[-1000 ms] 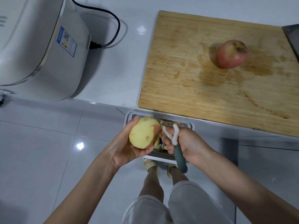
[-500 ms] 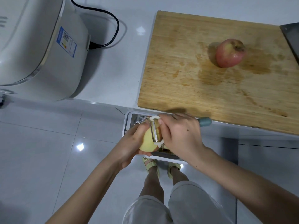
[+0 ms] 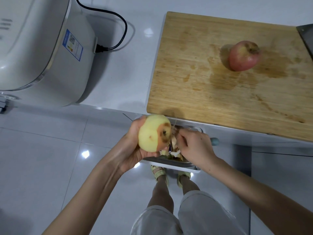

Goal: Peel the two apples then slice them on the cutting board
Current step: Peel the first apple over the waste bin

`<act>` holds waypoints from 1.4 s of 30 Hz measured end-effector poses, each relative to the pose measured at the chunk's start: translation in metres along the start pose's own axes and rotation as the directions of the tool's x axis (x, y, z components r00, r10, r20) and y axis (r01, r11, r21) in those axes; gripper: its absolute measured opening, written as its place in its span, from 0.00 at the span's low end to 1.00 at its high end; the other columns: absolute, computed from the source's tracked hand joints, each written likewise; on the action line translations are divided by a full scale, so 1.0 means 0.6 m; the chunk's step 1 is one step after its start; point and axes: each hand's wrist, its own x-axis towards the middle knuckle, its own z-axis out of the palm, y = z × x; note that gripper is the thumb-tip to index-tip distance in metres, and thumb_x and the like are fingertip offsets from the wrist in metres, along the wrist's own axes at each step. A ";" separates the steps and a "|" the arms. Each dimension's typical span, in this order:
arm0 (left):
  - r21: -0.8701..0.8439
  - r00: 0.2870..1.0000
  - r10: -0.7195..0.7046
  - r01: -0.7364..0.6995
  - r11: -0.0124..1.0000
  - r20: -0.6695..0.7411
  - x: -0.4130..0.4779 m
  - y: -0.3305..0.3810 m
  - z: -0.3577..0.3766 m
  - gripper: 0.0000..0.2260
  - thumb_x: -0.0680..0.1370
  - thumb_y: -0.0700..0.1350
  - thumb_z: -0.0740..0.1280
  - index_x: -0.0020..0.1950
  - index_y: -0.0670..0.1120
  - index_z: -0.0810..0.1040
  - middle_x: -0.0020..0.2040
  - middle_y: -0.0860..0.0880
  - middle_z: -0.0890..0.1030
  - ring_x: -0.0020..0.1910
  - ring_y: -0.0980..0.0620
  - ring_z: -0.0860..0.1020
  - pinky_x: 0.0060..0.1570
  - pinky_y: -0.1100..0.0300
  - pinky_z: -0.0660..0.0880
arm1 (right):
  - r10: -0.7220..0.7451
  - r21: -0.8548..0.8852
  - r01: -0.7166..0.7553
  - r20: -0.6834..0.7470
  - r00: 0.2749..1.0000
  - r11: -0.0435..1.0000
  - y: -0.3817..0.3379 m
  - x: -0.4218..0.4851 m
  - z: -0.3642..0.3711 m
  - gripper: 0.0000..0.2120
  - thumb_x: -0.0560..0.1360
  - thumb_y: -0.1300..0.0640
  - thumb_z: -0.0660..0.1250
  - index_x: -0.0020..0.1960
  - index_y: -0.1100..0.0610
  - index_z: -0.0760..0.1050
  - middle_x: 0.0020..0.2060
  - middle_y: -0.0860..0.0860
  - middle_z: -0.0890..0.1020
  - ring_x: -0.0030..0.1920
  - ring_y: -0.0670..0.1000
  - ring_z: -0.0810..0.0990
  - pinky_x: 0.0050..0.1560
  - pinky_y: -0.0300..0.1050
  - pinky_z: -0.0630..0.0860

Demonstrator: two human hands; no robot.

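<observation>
while a mostly peeled apple is cupped in the curled fingers of the left hand at centre frame, over a bin of peelings, a peeler is gripped in the closed right hand, only its grey-green handle end being seen. the second apple, unpeeled, is set on the cutting board at upper right. on the white appliance at upper left a blue-edged label with a qr code is stuck; its writing cannot be read.

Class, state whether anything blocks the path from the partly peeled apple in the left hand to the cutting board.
Nothing visible does: the near half of the cutting board is bare; the unpeeled red apple sits at its far right.
</observation>
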 end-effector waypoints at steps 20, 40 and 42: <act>0.297 0.969 0.244 -0.242 0.924 0.032 0.009 -0.034 -0.003 0.30 0.63 0.57 0.73 0.63 0.58 0.69 0.60 0.49 0.76 0.56 0.48 0.80 0.52 0.50 0.79 | 0.358 0.788 -0.412 0.261 0.897 0.457 -0.068 0.000 -0.033 0.16 0.81 0.57 0.56 0.41 0.63 0.75 0.30 0.57 0.75 0.32 0.49 0.72 0.38 0.45 0.69; 0.596 0.961 0.267 -0.257 0.761 0.074 0.008 -0.032 -0.013 0.33 0.52 0.52 0.77 0.55 0.56 0.69 0.50 0.52 0.77 0.46 0.56 0.78 0.45 0.58 0.78 | -0.631 -0.062 0.628 -0.077 0.772 0.776 -0.035 0.056 -0.082 0.14 0.77 0.56 0.58 0.53 0.57 0.81 0.37 0.48 0.84 0.34 0.53 0.79 0.38 0.43 0.66; 0.577 0.953 0.291 -0.282 0.767 0.079 0.002 -0.032 -0.016 0.32 0.52 0.52 0.77 0.54 0.59 0.70 0.50 0.57 0.77 0.47 0.58 0.78 0.43 0.61 0.77 | -0.555 -0.016 0.556 -0.093 0.827 0.831 -0.018 0.055 -0.074 0.14 0.76 0.58 0.59 0.52 0.58 0.82 0.39 0.49 0.85 0.36 0.53 0.81 0.40 0.41 0.68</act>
